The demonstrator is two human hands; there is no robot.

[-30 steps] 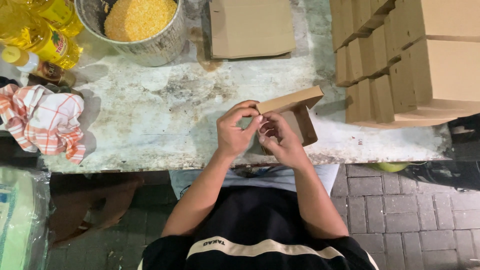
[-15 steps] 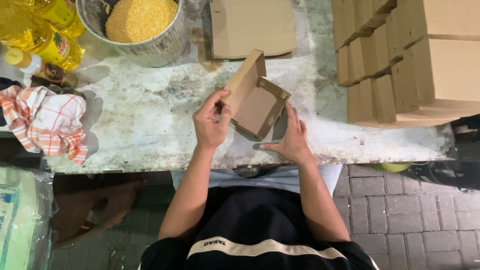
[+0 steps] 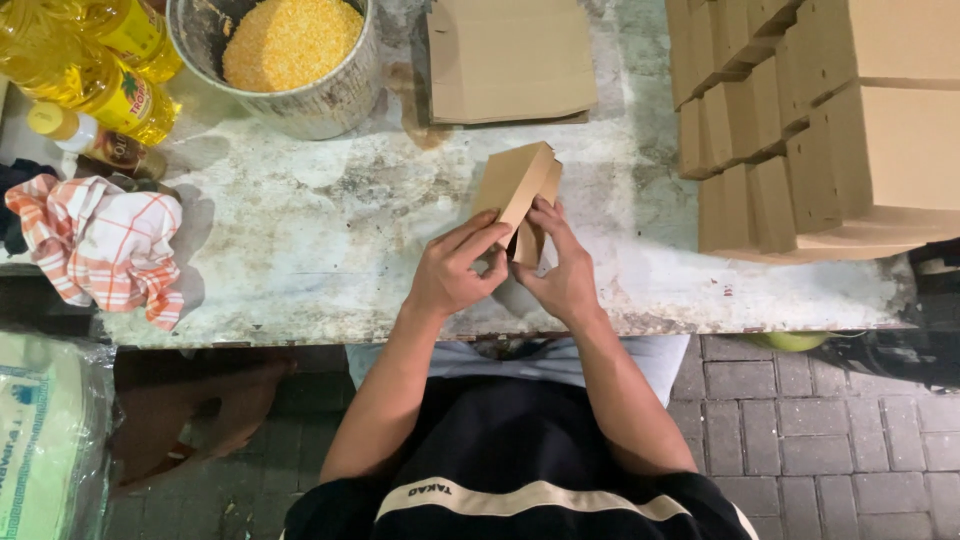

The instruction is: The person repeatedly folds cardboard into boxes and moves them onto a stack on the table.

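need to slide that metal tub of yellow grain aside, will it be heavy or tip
The metal tub looks nearly full of yellow grain, so probably heavy. Wide and low, it seems unlikely to tip. The rough worn tabletop may make it drag.

Plain tan-brown cardboard box [image 3: 515, 190] and stacked boxes [image 3: 820, 120] alike; mottled grey-white counter [image 3: 300, 260]; orange-and-white checked cloth [image 3: 100, 245]; golden-yellow oil bottles [image 3: 90, 60]; yellow grain [image 3: 290, 40] in a grey metal pot [image 3: 330, 100]
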